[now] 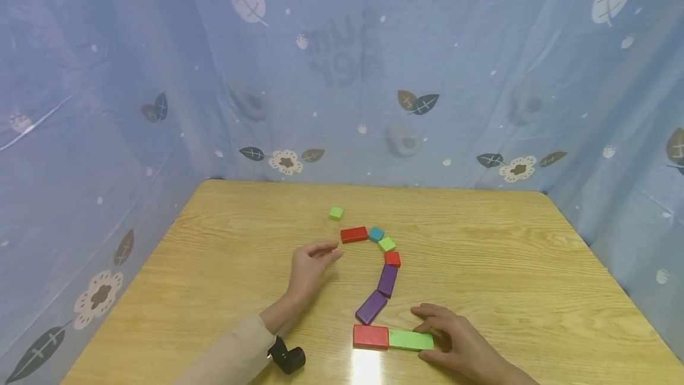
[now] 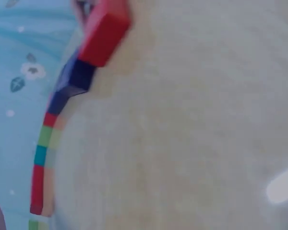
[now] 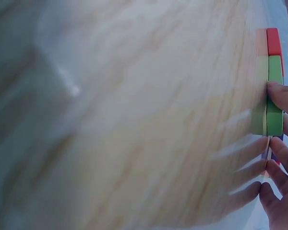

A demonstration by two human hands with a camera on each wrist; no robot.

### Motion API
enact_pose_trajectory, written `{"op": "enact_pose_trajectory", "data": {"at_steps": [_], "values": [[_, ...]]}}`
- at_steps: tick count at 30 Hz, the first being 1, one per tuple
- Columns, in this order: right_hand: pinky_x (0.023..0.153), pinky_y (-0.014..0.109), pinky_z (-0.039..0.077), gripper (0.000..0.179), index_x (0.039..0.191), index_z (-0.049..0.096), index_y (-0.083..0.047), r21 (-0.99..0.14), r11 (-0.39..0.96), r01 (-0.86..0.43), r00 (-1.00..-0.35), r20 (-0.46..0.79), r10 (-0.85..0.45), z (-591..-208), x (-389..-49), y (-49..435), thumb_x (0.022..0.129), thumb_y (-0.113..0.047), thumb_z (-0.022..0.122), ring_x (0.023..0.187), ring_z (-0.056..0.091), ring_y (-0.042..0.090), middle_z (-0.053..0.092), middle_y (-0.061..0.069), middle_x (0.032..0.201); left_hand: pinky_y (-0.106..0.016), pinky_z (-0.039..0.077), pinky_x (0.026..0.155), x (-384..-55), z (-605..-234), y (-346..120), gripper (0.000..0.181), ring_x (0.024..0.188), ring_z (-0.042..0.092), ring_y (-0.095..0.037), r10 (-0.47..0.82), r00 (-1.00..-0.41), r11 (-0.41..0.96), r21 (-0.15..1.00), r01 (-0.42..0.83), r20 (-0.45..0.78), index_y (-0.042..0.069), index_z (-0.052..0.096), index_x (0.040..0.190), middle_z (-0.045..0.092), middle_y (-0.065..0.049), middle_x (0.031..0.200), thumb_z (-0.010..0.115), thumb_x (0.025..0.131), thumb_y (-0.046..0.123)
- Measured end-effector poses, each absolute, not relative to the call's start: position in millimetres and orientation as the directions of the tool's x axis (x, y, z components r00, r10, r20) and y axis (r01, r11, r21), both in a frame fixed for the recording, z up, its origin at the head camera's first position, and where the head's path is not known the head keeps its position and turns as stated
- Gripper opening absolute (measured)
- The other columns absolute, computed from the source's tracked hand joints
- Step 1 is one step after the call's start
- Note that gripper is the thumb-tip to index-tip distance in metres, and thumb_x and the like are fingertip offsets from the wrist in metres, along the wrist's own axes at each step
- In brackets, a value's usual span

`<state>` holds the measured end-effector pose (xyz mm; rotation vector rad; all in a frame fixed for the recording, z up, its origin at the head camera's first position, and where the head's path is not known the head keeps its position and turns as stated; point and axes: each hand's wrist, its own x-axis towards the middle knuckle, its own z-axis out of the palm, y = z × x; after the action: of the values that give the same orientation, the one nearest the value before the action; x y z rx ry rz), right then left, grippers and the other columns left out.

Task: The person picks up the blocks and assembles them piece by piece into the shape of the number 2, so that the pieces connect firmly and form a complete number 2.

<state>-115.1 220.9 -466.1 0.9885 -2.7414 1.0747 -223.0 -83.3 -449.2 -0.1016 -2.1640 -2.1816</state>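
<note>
Colored blocks form a curved line: a red block [image 1: 354,234], a blue block [image 1: 376,234], a small green block [image 1: 387,245], a small red block [image 1: 392,259], two purple blocks [image 1: 387,280], a near red block [image 1: 371,336] and a long green block [image 1: 410,340]. My right hand [image 1: 461,340] pinches the long green block's right end between thumb and index finger, its other fingers spread. This block's left end meets the near red block. Holding nothing, my left hand [image 1: 311,269] hovers left of the curve, fingers loosely extended, nearest the far red block.
A lone small green block [image 1: 335,213] lies beyond the far red block. The wooden table [image 1: 481,242] is bordered by a blue patterned curtain [image 1: 342,76] at the back and sides. A black wrist device [image 1: 288,356] is strapped to my left wrist.
</note>
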Motion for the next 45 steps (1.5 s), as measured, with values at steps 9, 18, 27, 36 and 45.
{"op": "enact_pose_trajectory", "data": {"at_steps": [9,18,27,36,45], "values": [[0.099,0.023,0.040,0.021,0.102,0.070,-0.027,-0.590,0.572,-0.571,-0.801,0.246,-0.545,-466.4,-114.9,221.3,0.083,-0.036,0.073,0.118,0.053,0.031,0.061,0.005,0.126,-0.023,0.049,0.089,-244.4,-442.3,-80.3,0.034,0.114,0.059,-0.029,-0.224,-0.973,-0.091,0.994,0.067,0.045,-0.009,0.065,0.111,0.064,-0.019,0.118,0.075,0.082,0.007],[0.098,0.023,0.041,0.020,0.101,0.070,-0.027,-0.566,0.565,-0.600,-0.786,0.286,-0.549,-467.8,-116.1,221.9,0.083,-0.034,0.074,0.118,0.053,0.028,0.061,0.004,0.125,-0.030,0.042,0.100,-263.0,-442.6,-68.3,0.035,0.122,0.053,-0.029,-0.359,-0.929,-0.181,0.971,0.159,0.086,-0.008,0.063,0.115,0.062,-0.019,0.122,0.073,0.083,0.003],[0.099,0.020,0.038,0.021,0.102,0.070,-0.026,-0.574,0.556,-0.601,-0.783,0.285,-0.552,-469.4,-115.7,222.4,0.083,-0.034,0.074,0.119,0.052,0.026,0.060,0.005,0.126,-0.026,0.043,0.099,-281.6,-437.1,-45.7,0.033,0.122,0.053,-0.025,-0.487,-0.873,-0.290,0.938,0.189,0.025,-0.002,0.066,0.114,0.062,-0.014,0.122,0.073,0.082,0.002],[0.098,0.020,0.039,0.021,0.103,0.070,-0.026,-0.591,0.547,-0.593,-0.786,0.279,-0.551,-469.6,-114.8,222.1,0.083,-0.034,0.074,0.120,0.052,0.022,0.061,0.006,0.126,-0.027,0.042,0.100,-299.6,-442.2,-37.4,0.036,0.122,0.053,-0.028,-0.574,-0.819,-0.334,0.908,0.252,0.017,-0.006,0.064,0.116,0.063,-0.016,0.122,0.073,0.081,-0.003],[0.098,0.018,0.039,0.021,0.103,0.070,-0.027,-0.597,0.534,-0.599,-0.783,0.297,-0.547,-470.5,-116.3,222.1,0.083,-0.033,0.074,0.121,0.052,0.020,0.061,0.006,0.126,-0.032,0.039,0.104,-311.8,-445.1,-30.4,0.039,0.126,0.050,-0.028,-0.602,-0.795,-0.367,0.910,0.194,-0.073,-0.005,0.063,0.120,0.060,-0.016,0.127,0.071,0.082,-0.004]]}}
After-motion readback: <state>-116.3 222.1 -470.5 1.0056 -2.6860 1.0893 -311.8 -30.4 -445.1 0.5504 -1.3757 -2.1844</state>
